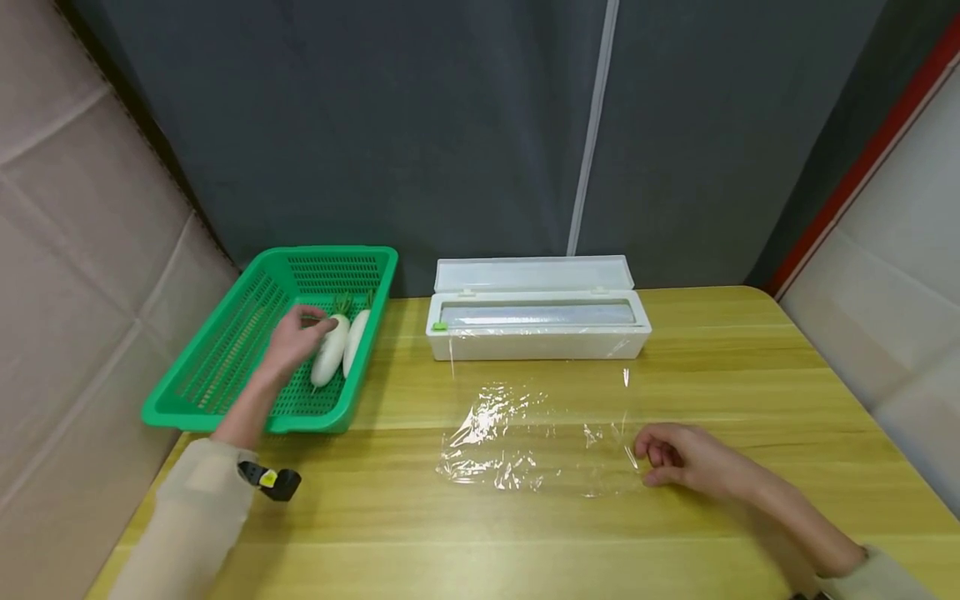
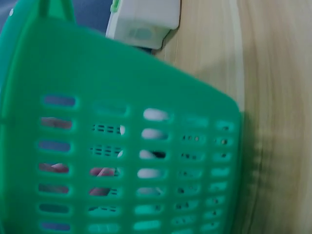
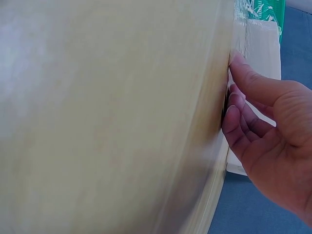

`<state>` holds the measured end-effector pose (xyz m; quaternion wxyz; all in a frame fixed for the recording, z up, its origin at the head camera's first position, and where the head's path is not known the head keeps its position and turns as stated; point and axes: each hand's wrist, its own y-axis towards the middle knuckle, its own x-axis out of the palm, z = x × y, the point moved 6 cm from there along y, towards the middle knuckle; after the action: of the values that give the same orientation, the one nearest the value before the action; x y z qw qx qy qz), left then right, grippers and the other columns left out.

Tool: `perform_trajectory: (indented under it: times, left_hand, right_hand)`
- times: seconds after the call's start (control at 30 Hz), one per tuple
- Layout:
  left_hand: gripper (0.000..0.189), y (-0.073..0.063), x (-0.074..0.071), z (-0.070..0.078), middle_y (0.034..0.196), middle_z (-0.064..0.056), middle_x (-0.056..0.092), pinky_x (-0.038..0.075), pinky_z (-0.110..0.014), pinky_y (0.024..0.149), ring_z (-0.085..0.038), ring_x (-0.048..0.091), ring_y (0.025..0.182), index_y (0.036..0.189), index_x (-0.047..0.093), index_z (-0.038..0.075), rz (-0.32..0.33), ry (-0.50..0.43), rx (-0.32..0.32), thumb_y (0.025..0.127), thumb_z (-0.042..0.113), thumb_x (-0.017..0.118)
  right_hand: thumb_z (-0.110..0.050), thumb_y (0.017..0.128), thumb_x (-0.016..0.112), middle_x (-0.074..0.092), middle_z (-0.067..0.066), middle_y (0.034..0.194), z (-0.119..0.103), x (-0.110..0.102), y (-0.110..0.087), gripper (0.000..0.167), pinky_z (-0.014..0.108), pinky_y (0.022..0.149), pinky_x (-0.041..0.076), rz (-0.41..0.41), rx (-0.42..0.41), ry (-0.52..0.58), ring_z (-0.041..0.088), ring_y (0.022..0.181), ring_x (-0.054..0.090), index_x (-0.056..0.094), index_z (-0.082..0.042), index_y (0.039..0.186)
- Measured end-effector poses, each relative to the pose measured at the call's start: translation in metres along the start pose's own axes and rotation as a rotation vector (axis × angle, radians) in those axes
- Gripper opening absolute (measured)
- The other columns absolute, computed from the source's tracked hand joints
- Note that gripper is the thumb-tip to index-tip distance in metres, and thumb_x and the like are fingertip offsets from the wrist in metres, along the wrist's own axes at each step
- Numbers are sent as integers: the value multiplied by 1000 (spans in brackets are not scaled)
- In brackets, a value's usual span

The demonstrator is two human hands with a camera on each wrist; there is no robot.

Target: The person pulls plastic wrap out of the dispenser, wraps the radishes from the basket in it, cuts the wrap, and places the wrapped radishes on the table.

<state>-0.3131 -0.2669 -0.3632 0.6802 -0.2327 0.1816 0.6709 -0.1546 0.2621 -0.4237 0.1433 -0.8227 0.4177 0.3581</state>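
Observation:
Two white radishes (image 1: 330, 354) with green stem ends lie in a green slotted basket (image 1: 367, 358). My left hand (image 1: 296, 337) reaches over the basket wall, its fingertips at the stem end of the nearer radish. In the left wrist view the basket wall (image 2: 122, 63) hides most of that hand. Clear plastic wrap (image 1: 487, 425) runs out of a white dispenser (image 1: 536, 346) and lies over the table. My right hand (image 1: 693, 458) rests beside the wrap's near right corner, fingers loosely bent, with a gap between thumb (image 3: 253, 80) and fingers.
The dispenser's lid (image 1: 532, 273) is raised, and a green slider (image 1: 440, 327) sits at the left end of its front edge. A wooden table (image 1: 750, 358) carries everything. Dark grey cloth (image 1: 375, 125) hangs behind it, with pale padded panels at both sides.

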Motion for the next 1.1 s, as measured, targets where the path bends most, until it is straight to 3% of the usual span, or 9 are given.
perform_trajectory:
  times: [0.13, 0.47, 0.67, 0.7, 0.77, 0.83, 0.9, 1.0, 1.1]
  left_hand:
    - [61, 7, -4, -4, 143, -34, 39, 43, -57, 99, -47, 47, 121, 148, 32, -8, -21, -25, -29, 106, 33, 50]
    - [60, 22, -3, -14, 143, -34, 30, 42, -59, 98, -44, 44, 117, 145, 27, -10, -93, 83, -87, 106, 30, 48]
    - [71, 27, 3, -24, 145, -39, 28, 44, -56, 97, -46, 46, 120, 151, 14, -15, -193, 123, -136, 107, 29, 47]
    - [73, 27, 4, -25, 145, -40, 29, 46, -55, 97, -46, 49, 120, 151, 12, -16, -215, 134, -142, 107, 29, 47]
    - [67, 28, 6, -26, 135, -38, 44, 50, -53, 91, -41, 59, 109, 148, 23, -17, -248, 147, -148, 107, 29, 48]
    - [54, 28, 8, -27, 115, -31, 58, 53, -49, 83, -33, 65, 91, 136, 41, -16, -268, 158, -148, 106, 28, 51]
    - [36, 29, 9, -28, 85, -15, 60, 52, -43, 71, -20, 59, 70, 109, 56, -8, -277, 180, -142, 105, 27, 54]
    - [34, 29, 8, -30, 64, -1, 46, 45, -40, 63, -15, 46, 58, 78, 50, 6, -285, 205, -156, 104, 27, 57]
    - [42, 28, 8, -32, 56, 2, 38, 43, -38, 62, -14, 40, 54, 65, 42, 14, -287, 213, -174, 103, 25, 57]
  right_hand:
    - [-20, 87, 80, 54, -12, 79, 0, 0, 0, 23, 21, 60, 47, 1, -1, 0, 1, 72, 51, 62, -12, 100]
    - [-20, 87, 81, 54, -12, 78, 0, 0, 1, 24, 21, 59, 47, -10, 17, 6, 0, 71, 50, 62, -12, 99]
    - [-19, 87, 80, 54, -12, 78, 1, 0, 1, 24, 21, 59, 48, -11, 4, 14, 0, 71, 51, 62, -11, 99]
    - [-18, 86, 80, 54, -12, 79, 1, 0, 1, 24, 21, 59, 48, -10, 1, 15, 0, 71, 51, 62, -11, 99]
    - [-18, 86, 80, 54, -12, 79, 2, -1, 1, 24, 21, 60, 48, -7, -3, 14, 0, 71, 51, 62, -11, 99]
    - [-18, 86, 81, 54, -12, 79, 3, -1, 1, 24, 21, 60, 48, -5, 0, 9, 0, 71, 52, 62, -11, 99]
    - [-18, 86, 81, 54, -12, 79, 3, -1, 2, 24, 21, 60, 48, -5, 4, 11, 1, 72, 52, 62, -11, 99]
    - [-18, 86, 81, 54, -12, 79, 3, -1, 2, 24, 21, 60, 48, -8, 6, 16, 1, 72, 52, 62, -11, 99]
    - [-18, 86, 81, 54, -12, 79, 4, 1, 3, 24, 21, 60, 48, -8, 1, 18, 1, 72, 52, 62, -11, 100]
